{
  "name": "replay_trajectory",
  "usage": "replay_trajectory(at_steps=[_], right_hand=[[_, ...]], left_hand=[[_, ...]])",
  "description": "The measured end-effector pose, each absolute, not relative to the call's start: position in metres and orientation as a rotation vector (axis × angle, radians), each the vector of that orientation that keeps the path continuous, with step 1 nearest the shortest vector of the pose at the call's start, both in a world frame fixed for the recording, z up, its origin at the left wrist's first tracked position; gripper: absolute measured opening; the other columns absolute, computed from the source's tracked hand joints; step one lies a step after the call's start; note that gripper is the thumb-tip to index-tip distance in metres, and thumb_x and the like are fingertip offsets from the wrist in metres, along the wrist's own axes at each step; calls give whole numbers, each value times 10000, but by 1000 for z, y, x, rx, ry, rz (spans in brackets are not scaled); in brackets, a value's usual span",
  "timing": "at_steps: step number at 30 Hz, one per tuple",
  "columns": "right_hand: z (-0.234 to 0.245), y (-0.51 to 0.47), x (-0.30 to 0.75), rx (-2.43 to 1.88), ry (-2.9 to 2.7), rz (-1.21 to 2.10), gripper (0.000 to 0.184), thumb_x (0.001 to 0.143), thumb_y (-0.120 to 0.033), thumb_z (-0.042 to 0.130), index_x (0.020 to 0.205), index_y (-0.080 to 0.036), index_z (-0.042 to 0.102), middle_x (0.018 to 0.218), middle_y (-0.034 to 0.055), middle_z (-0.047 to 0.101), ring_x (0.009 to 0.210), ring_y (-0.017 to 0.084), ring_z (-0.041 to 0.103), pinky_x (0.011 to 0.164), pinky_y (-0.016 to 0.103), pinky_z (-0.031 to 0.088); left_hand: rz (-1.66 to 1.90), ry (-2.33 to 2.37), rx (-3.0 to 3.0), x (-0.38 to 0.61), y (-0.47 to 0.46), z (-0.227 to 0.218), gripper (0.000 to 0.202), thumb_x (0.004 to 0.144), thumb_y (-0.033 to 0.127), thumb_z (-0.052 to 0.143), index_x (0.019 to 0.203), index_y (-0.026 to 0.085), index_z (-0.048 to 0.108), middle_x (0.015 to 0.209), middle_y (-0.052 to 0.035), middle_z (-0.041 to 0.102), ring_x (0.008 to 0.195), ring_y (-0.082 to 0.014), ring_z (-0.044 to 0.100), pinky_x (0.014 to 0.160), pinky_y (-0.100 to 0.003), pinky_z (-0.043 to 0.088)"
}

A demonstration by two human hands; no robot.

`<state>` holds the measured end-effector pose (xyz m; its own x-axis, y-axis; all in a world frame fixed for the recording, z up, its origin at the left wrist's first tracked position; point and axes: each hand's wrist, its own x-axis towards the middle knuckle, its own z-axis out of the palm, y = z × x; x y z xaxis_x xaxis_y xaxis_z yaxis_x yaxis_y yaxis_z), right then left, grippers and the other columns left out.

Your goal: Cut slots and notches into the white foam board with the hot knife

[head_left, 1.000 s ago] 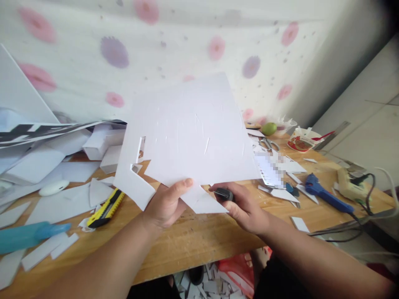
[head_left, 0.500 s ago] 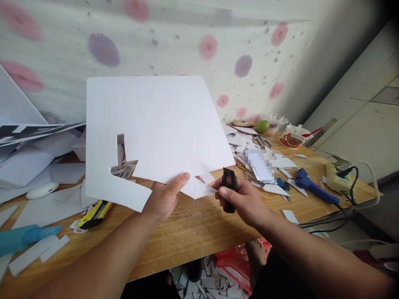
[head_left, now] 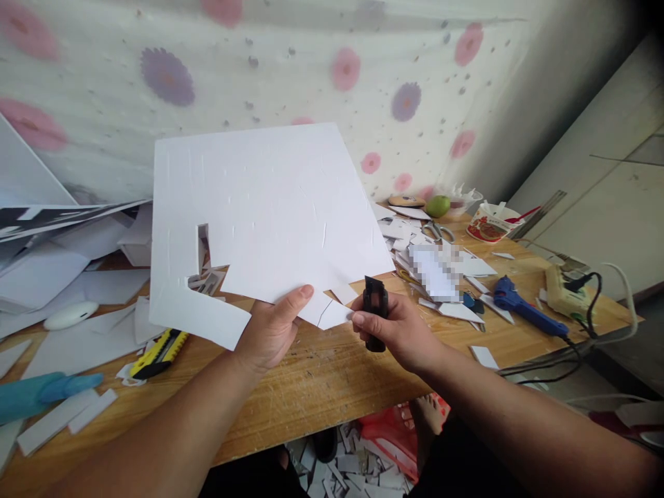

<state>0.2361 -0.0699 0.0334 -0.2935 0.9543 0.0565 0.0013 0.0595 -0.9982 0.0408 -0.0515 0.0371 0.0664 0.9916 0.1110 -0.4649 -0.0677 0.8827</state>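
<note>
A large white foam board [head_left: 274, 200] with a slot and jagged lower edge is held up over the table. My left hand [head_left: 272, 328] is closed on its lower edge, thumb on the front face. In my right hand [head_left: 397, 325] is a black utility knife [head_left: 375, 315], blade pointing up. The fingertips of that hand also touch the tip of a small flap [head_left: 335, 311] at the board's bottom. A dark crack runs across this flap. To the left, a yellow utility knife [head_left: 160, 354] lies on the table.
Right on the wooden table [head_left: 290, 401] are a blue glue gun [head_left: 523, 308], a power strip [head_left: 565, 290], scissors [head_left: 438, 232], a paper bowl [head_left: 490, 221] and white scraps. At left lie a teal bottle [head_left: 31, 398] and a white mouse [head_left: 71, 315]. Offcuts cover the floor below.
The crack across the flap has opened into a clear dark line. The board has tilted slightly, its left side shifting right. My right hand has moved slightly left with the knife.
</note>
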Motion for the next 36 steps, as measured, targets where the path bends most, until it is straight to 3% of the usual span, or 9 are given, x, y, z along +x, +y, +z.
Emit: replay_trajectory(at_steps=[4,9,17,21,24,28,36], right_hand=[[33,-68,234,-1029,-1474,1355,317,768,-460,783,765,-176,642,629,-25,556,546,94,469,502,242,380],[31,-67,232,-1008,-1473,1362,300,781,-441,778,781,-179,632,628,-30,547,545,93,461,480,235,356],[25,-63,223,-980,-1501,1295,265,804,-422,764,858,-180,671,613,-46,516,552,106,435,526,265,391],[25,-62,219,-959,-1523,1226,241,805,-413,766,873,-200,675,631,-41,507,595,127,476,550,278,412],[26,-63,218,-959,-1516,1210,231,812,-415,758,847,-211,656,634,-36,506,607,133,483,546,280,407],[29,-64,217,-967,-1451,1256,273,798,-437,772,827,-205,633,616,-41,520,565,115,450,508,271,366],[35,-68,216,-997,-1334,1296,303,755,-446,795,802,-200,623,592,-52,509,536,102,432,485,266,328]], left_hand=[[1397,744,965,39,-51,37,492,690,382,884,1127,242,705,1023,-39,767,1153,-285,657,1014,-412,514],[1362,733,974,38,-51,37,373,690,404,881,977,222,728,847,-16,736,857,-218,685,721,-306,569],[1317,685,960,38,-54,38,299,707,400,871,868,209,706,760,2,695,689,-176,629,588,-283,520],[1335,675,940,38,-53,41,389,695,375,881,1020,229,723,824,1,721,744,-195,654,624,-295,532],[1371,681,931,37,-52,43,467,694,364,881,1115,251,713,927,-10,755,909,-231,694,761,-323,565],[1436,707,893,38,-51,45,488,676,334,893,1119,264,700,1005,-9,768,1044,-240,692,880,-326,566],[1493,724,874,40,-48,39,501,644,330,917,1094,291,700,985,2,768,1038,-233,701,877,-307,581]])
